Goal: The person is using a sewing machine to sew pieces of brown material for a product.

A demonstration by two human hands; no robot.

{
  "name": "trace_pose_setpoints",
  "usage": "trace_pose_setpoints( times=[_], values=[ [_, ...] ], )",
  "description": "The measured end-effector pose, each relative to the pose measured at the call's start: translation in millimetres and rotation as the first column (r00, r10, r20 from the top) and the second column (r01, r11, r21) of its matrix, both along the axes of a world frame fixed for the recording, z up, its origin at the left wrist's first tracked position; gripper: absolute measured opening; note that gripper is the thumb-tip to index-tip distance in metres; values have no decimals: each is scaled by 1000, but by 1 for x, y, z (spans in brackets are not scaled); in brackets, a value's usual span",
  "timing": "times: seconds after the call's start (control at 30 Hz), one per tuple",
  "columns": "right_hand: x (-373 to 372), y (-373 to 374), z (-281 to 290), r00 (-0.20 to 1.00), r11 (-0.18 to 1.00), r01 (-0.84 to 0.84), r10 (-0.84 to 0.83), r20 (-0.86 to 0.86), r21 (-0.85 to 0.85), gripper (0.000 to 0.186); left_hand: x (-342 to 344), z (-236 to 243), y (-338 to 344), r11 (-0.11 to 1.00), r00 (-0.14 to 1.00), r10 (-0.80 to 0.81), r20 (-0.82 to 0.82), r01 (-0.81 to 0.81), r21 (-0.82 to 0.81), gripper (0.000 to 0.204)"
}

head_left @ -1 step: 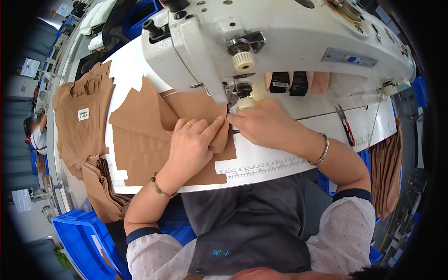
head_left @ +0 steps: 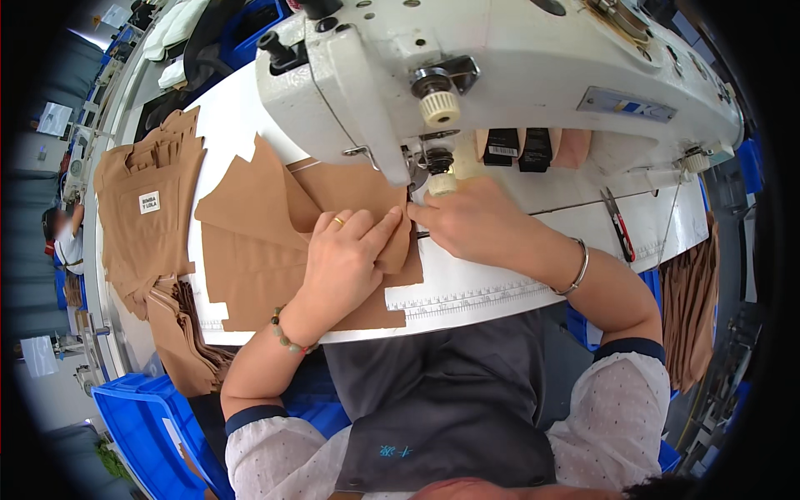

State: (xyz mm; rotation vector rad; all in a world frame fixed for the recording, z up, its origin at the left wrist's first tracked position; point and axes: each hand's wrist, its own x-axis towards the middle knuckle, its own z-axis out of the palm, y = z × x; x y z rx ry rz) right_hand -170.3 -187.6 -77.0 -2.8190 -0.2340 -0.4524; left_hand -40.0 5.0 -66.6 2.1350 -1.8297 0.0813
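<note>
Brown fabric pieces (head_left: pixel 242 267) lie layered and folded on the white table (head_left: pixel 467 300), their right edge beside the needle area of the sewing machine (head_left: pixel 367 100). My left hand (head_left: pixel 346 258) rests on the fabric, fingers bent and close together, pressing the folded layer. My right hand (head_left: pixel 467 217) is just below the machine's cream knob, with its fingertips pinched on the fabric's edge near my left index finger. The needle itself is hidden.
Stacked brown pieces (head_left: pixel 137 233) lie at left, above a blue bin (head_left: pixel 142 417). Red-handled snips (head_left: pixel 621 225) and black labels (head_left: pixel 533 150) lie right of the needle area. More brown pieces (head_left: pixel 692 308) hang at right. A co-worker (head_left: pixel 68 242) sits far left.
</note>
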Motion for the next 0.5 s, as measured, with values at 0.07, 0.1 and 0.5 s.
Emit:
trace_pose_setpoints(
  times=[0.07, 0.1, 0.5],
  values=[
    [0, -2, -2, 1000, 1000, 1, -1, 1, -3, 12, -3, 1, -3, 999, 1000, -2, -9, 1, -51, 65],
    [1, -4, -5, 999, 1000, -5, 5, 42, 6, 21, -3, 2, -5, 995, 1000, -8, -16, 7, -102, 63],
    [4, -12, -10, 993, 957, 114, -121, 11, 266, 29, -5, -2, -3, 995, 999, -31, 28, 33, -98, 59]
  ],
)
